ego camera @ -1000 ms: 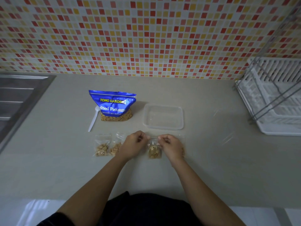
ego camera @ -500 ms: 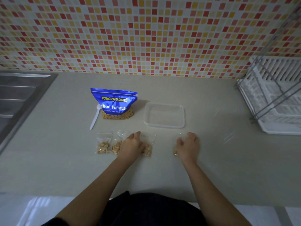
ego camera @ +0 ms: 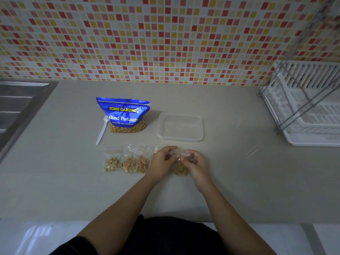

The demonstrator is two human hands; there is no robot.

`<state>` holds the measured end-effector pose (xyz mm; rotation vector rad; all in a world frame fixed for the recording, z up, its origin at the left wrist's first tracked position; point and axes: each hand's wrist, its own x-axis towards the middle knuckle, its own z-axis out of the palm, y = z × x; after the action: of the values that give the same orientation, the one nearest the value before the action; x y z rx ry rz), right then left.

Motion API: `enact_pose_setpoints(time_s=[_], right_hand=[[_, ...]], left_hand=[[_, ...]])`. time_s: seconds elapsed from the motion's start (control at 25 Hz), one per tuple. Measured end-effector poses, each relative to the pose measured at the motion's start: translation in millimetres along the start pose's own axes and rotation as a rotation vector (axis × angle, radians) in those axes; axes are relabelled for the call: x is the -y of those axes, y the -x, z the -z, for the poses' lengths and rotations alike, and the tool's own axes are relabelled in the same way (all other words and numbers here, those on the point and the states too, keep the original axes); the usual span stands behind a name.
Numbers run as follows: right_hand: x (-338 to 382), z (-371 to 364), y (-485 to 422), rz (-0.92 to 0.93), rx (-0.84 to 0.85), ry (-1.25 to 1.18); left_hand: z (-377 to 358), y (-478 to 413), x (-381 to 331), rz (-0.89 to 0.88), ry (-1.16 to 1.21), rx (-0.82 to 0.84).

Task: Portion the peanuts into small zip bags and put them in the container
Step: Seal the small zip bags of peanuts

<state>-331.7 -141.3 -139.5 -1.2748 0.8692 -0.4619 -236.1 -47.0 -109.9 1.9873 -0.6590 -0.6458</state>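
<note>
A small clear zip bag of peanuts [ego camera: 180, 168] hangs between my hands, just above the counter. My left hand [ego camera: 161, 163] and my right hand [ego camera: 196, 163] both pinch its top edge. To the left lie three filled zip bags [ego camera: 127, 161] side by side on the counter, flat. Behind them stands the blue bag of salted peanuts [ego camera: 125, 115], with a white plastic spoon [ego camera: 102, 131] beside it. The clear rectangular container [ego camera: 181, 127] sits behind my hands and holds nothing.
A steel sink [ego camera: 16, 111] borders the counter [ego camera: 239, 172] on the left. A white dish rack [ego camera: 309, 105] stands at the right. The mosaic-tiled wall [ego camera: 165, 37] closes the back.
My left hand set one filled bag down beside the two on the left. My right hand picked up another bag from the right, and both hands now meet on its top.
</note>
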Motion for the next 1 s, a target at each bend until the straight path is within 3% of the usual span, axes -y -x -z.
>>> enact_pose_setpoints(time_s=[0.28,0.44,0.64,1.0], right_hand=[[-7.0,1.1,-4.1,0.049,-0.101,0.007],[-6.8,-4.3,-1.9,0.109,-0.086,0.105],[-6.2,-14.3,-2.2,0.164,-0.197,0.322],[-7.5,-14.8,-7.8,0.08,-0.29,0.215]], left_hand=[[10.2,-4.9,6.2,-0.046,0.064,0.047],[10.3,-8.2,1.5,-0.116,-0.112,0.064],[8.6,-15.0,1.2,-0.208,-0.392,0.081],[20.3,-19.3,8.3,-0.107,-0.358,0.026]])
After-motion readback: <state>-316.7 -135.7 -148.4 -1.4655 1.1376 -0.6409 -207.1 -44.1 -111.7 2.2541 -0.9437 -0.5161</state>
